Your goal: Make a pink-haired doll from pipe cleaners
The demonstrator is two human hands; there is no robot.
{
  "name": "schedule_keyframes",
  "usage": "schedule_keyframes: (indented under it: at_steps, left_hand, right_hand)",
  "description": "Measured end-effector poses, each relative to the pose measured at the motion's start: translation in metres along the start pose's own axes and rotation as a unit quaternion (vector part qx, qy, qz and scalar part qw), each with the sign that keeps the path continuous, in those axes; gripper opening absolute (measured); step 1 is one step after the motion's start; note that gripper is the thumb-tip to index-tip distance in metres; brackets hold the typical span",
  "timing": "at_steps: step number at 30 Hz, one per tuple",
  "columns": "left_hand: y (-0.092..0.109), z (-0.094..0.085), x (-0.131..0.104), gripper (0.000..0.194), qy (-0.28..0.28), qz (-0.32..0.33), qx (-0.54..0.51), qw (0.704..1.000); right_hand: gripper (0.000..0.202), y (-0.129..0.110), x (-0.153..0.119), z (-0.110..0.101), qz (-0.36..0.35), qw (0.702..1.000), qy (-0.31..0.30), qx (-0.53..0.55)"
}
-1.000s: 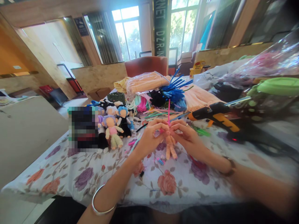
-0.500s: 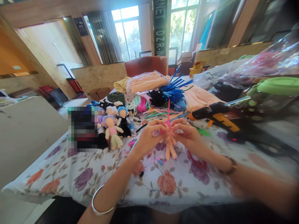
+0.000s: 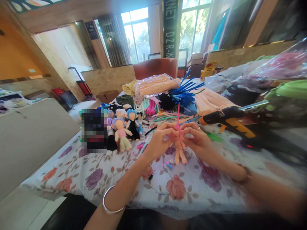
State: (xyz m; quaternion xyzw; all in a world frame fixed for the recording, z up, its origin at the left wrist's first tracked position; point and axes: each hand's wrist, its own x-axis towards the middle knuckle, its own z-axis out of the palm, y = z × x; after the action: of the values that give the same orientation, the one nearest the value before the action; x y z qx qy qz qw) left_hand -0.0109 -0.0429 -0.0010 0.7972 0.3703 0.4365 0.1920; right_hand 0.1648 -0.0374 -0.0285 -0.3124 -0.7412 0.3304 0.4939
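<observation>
Between my two hands is a small peach doll made of wound pipe cleaners, its legs hanging down above the tablecloth. My left hand pinches the doll's upper part from the left, fingers closed. From the other side my right hand grips it in the same way. A pink pipe cleaner stands straight up from the doll's top, with more pink wound between my fingertips. My fingers cover most of the doll's upper body.
Finished dolls stand in a group at left. A hot glue gun with a glowing red light near it lies at right. Bundles of blue pipe cleaners and peach ones lie behind. Small scraps dot the flowered tablecloth.
The whole view has shifted, so everything sits a little further right. Both hands keep their hold on the doll, with only slight finger movement around the pink pipe cleaner.
</observation>
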Motion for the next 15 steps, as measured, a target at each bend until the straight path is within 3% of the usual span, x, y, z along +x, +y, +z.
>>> schedule_keyframes:
  at_steps: [8,12,15]
  left_hand:
    - [-0.003,-0.001,-0.001,0.011,-0.002,0.019,0.007,1.000]
    - [-0.008,-0.001,0.002,0.007,0.043,-0.018,-0.016,0.999]
    - [-0.015,-0.003,0.004,0.010,0.121,-0.086,-0.022,0.989]
  right_hand:
    - [0.014,-0.002,-0.001,-0.001,-0.008,1.000,0.005,-0.020]
    - [0.016,-0.004,0.007,-0.006,0.016,0.998,0.018,-0.053]
    - [0.017,-0.006,0.013,-0.019,0.024,0.986,0.021,-0.166]
